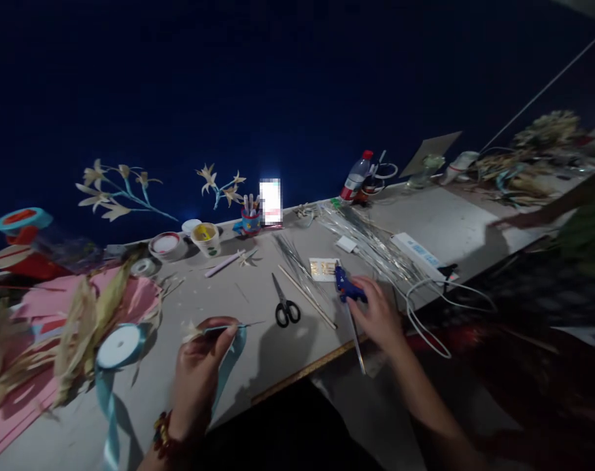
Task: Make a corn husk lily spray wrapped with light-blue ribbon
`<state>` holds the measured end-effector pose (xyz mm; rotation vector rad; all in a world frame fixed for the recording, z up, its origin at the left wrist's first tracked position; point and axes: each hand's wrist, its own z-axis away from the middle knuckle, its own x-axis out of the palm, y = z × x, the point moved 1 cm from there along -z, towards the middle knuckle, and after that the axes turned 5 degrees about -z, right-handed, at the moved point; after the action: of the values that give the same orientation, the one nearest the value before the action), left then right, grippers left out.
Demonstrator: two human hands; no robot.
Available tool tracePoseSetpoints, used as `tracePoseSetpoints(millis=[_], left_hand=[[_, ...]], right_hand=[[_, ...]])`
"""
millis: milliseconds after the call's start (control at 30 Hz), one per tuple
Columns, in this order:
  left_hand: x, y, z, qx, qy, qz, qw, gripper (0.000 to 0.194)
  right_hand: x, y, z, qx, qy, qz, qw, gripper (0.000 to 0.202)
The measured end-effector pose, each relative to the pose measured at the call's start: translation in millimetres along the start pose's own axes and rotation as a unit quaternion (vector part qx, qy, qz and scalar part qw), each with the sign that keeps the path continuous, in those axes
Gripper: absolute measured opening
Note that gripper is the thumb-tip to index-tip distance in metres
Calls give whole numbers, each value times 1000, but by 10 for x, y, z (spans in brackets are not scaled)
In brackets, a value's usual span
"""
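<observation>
My left hand (202, 366) pinches a thin wire stem with a pale flower (191, 331) at one end, and light blue ribbon (230, 366) hangs from its fingertips. My right hand (376, 311) has its fingers round the handle of a blue glue gun (349, 288), with a clear glue stick (356, 343) below it. The gun's nozzle is over a small white card (320, 269). Black scissors (286, 311) and a thin wooden stick (310, 297) lie between my hands. A ribbon spool (121, 345) is left of my left hand.
Pink paper with dried husks (82, 320) covers the left side. Along the back stand paint pots (206, 239), a pen cup (251, 221), a lit phone (271, 201) and a bottle (356, 178). Wires (371, 235), a power strip (422, 256) and another person's arm (547, 209) are to the right.
</observation>
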<state>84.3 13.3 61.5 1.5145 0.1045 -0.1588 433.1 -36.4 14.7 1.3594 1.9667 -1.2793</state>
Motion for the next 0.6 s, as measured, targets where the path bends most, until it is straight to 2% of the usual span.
tracePoseSetpoints(millis=[67, 167, 367, 600], left_hand=[[25, -23, 1, -7, -3, 19, 1000, 20], [55, -27, 20, -19, 10, 42, 999, 22], [21, -20, 67, -22, 19, 36, 999, 22], [-12, -60, 48, -24, 7, 41, 999, 19]], right_hand=[[-78, 329, 8, 34, -74, 57, 995, 47], [-72, 560, -11, 35, -150, 85, 984, 50], [23, 625, -143, 24, -174, 101, 979, 40], [21, 760, -293, -6, -207, 61, 977, 42]])
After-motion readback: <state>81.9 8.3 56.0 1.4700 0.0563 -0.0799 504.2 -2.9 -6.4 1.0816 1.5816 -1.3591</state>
